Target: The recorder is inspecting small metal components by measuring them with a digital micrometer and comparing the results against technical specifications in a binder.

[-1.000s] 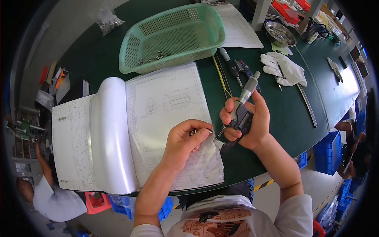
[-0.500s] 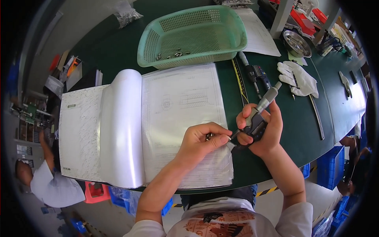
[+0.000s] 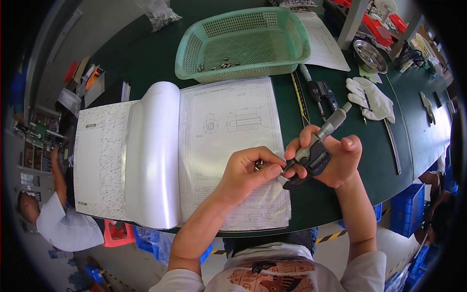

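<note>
1. Bench (image 3: 377,165): 1, dark green top.
2. Ring folder (image 3: 155,155): 1, lying open on the bench; a clear sleeve bulges up along its middle, with a technical drawing on the right-hand page.
3. Basket (image 3: 248,73): 1, pale green, perforated, behind the folder.
4. Hands: 2. Right hand (image 3: 335,158) curled partway round a digital micrometer, one digit lifted clear of its barrel. Left hand (image 3: 248,170) nearly closed, thumb and forefinger pinched at the micrometer's measuring end, metal pieces in the curled fingers.
5. Glove (image 3: 372,100): 1, white, flat on the bench.
6. Micrometers: 2. Held micrometer (image 3: 318,158) tilted, just beside the folder's right edge; spare micrometer (image 3: 323,90) on the bench, left of the glove.
7. Small metal pieces (image 3: 258,165): at least 2 in the left hand; several loose pieces (image 3: 226,64) in the basket, exact count unclear. Cannot tell whether one sits in the measuring gap; fingertips hide it.
</note>
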The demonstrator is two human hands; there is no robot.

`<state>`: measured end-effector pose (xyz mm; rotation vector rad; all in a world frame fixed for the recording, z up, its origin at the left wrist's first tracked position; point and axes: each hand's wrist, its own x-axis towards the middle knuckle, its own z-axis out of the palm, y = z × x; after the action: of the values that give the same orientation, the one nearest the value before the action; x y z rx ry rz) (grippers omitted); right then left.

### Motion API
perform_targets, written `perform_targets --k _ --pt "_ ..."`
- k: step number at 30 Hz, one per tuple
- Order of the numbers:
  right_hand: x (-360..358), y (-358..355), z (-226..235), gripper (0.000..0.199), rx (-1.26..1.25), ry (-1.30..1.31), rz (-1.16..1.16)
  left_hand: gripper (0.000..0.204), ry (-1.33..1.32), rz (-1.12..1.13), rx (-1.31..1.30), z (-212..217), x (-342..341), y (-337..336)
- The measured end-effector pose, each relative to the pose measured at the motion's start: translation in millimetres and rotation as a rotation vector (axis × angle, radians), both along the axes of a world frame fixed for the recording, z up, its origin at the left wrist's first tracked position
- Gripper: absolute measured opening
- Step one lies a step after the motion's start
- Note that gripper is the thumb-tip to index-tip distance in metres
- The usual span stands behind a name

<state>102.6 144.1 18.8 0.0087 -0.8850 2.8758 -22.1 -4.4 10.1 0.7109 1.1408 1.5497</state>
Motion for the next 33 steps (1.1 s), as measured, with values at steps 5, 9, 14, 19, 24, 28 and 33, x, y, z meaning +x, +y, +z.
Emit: perform_targets --k 5,9,14,19,24,28,33 --pt "-0.2 0.2 -7.9 0.060 -0.052 -0.048 -0.053 0.011 0.076 -0.003 0.014 -4.2 9.0 1.7" --pt "-0.1 0.4 -6.5 0.066 -0.104 -0.169 -0.148 0.011 0.051 0.042 -0.035 -0.7 9.1 3.5" --pt "0.8 -4.1 -1.1 0.068 -0.171 -0.245 -0.154 0.013 0.007 0.034 -0.080 3.6 7.7 2.1" --pt "0.1 -7.2 -2.9 0.071 -0.139 -0.272 -0.212 0.011 0.011 -0.001 -0.054 1.3 7.0 2.3" --pt "-0.3 -8.8 -2.5 0.071 -0.164 -0.298 -0.201 0.011 0.021 -0.009 -0.031 0.1 6.1 1.6" --pt "1.1 -9.5 -0.7 0.072 -0.157 -0.292 -0.204 0.010 0.042 -0.002 -0.025 -1.5 6.4 2.3" --pt "1.3 -8.7 -3.4 0.072 -0.098 -0.274 -0.198 0.011 0.059 -0.011 -0.023 0.2 6.4 1.9"
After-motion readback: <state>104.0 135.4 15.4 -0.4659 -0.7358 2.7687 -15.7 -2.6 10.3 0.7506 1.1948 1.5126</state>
